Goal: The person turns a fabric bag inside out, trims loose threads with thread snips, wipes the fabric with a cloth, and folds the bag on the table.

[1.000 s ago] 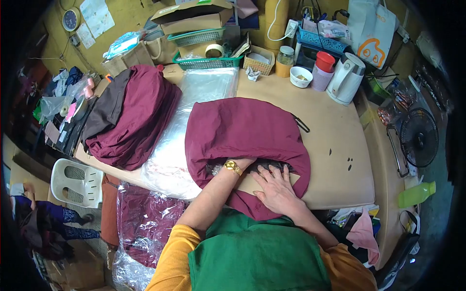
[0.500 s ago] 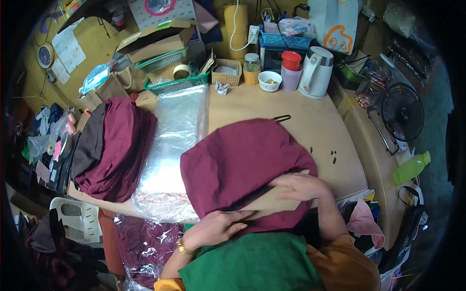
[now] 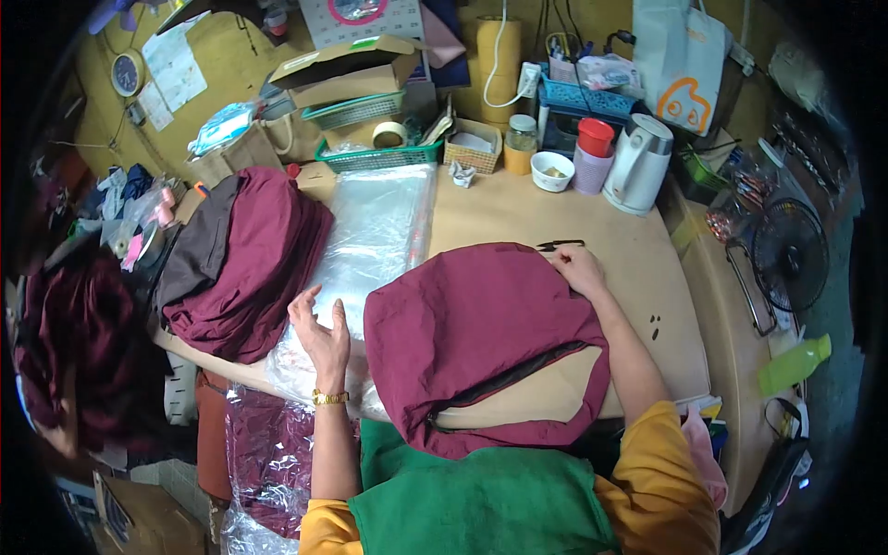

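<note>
A maroon fabric piece (image 3: 472, 314) lies in front of me at the table's near edge, with a dark-edged slit and a tan panel (image 3: 527, 398) showing in its opening. My left hand (image 3: 321, 340) is raised beside its left side, over the clear plastic bags (image 3: 379, 222), fingers apart and holding nothing. At the fabric's upper right edge my right hand (image 3: 581, 271) has its fingers curled in, next to a slim black tool (image 3: 564, 244). What those fingertips pinch, if anything, is hidden. A folded maroon and dark stack (image 3: 268, 250) sits to the left.
Along the back stand a green basket (image 3: 379, 159), a glass jar (image 3: 521, 143), a white bowl (image 3: 552, 172), a red-lidded cup (image 3: 594, 153) and a kettle (image 3: 638, 166). At far left another person handles maroon fabric (image 3: 92, 324). A fan (image 3: 788, 254) stands right.
Both hands have left the fabric's opening: the left lifted away leftward and opened, the right moved up to the far right edge. The view has shifted, and a person with maroon fabric shows at left.
</note>
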Motion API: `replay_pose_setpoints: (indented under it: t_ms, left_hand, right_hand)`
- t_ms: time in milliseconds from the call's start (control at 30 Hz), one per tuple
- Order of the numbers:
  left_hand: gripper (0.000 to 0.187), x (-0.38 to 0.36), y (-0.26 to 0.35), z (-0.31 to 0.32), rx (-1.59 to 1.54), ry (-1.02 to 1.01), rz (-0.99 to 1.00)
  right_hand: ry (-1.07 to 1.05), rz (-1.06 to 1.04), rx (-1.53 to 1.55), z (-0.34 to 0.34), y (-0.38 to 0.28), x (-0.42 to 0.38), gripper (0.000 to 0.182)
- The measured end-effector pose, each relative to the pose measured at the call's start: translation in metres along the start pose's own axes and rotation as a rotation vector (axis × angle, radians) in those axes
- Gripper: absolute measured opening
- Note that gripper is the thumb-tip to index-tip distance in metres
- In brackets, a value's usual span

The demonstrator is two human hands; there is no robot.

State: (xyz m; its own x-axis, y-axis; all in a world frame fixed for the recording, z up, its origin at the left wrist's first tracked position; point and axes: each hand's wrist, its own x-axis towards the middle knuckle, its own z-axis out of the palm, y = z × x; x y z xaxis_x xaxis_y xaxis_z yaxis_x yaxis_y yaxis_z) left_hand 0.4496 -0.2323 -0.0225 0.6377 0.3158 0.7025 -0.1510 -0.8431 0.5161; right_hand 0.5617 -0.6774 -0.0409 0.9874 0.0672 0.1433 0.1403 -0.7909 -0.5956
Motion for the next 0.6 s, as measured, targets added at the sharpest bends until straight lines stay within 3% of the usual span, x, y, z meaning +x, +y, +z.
replay_pose_setpoints:
  t_ms: [67, 133, 200, 267, 333, 367, 400, 500, 533, 600]
  left_hand:
    - [0.035, -0.013, -0.017, 0.007, -0.241, -0.112, -0.192]
    - [0.036, -0.020, -0.009, 0.007, -0.703, -0.312, -0.596]
    - [0.037, -0.029, 0.006, 0.012, -0.733, -0.279, -0.483]
    - [0.035, -0.023, 0.028, 0.007, -0.660, -0.178, -0.408]
    - [0.030, -0.013, 0.030, -0.001, -0.520, -0.495, -0.361]
    - [0.024, -0.016, 0.023, 0.002, -0.620, -0.553, -0.497]
    - [0.024, -0.017, 0.021, 0.005, -0.621, -0.546, -0.497]
    - [0.019, -0.027, 0.014, 0.019, -0.726, -0.467, -0.476]
    - [0.018, -0.032, 0.005, 0.025, -0.725, -0.457, -0.483]
    - [0.018, -0.040, -0.009, 0.030, -0.721, -0.449, -0.494]
  right_hand:
    - [0.101, -0.027, 0.150, 0.004, 0.007, -0.005, 0.023]
    - [0.076, -0.082, 0.238, 0.003, 0.003, -0.007, 0.022]
    - [0.039, -0.176, 0.410, 0.001, 0.003, -0.009, 0.021]
    - [0.051, -0.138, 0.277, 0.007, 0.012, -0.008, 0.021]
    - [0.061, -0.109, 0.147, 0.015, 0.021, -0.005, 0.022]
    - [0.047, -0.078, 0.332, 0.018, 0.024, -0.003, 0.021]
    - [0.032, -0.047, 0.518, 0.020, 0.025, -0.001, 0.021]
    - [0.121, -0.067, 0.653, 0.013, -0.008, -0.010, 0.015]
    - [0.116, -0.068, 0.651, 0.016, -0.001, -0.006, 0.015]
    - [-0.002, -0.275, 0.353, 0.023, 0.015, 0.002, 0.021]
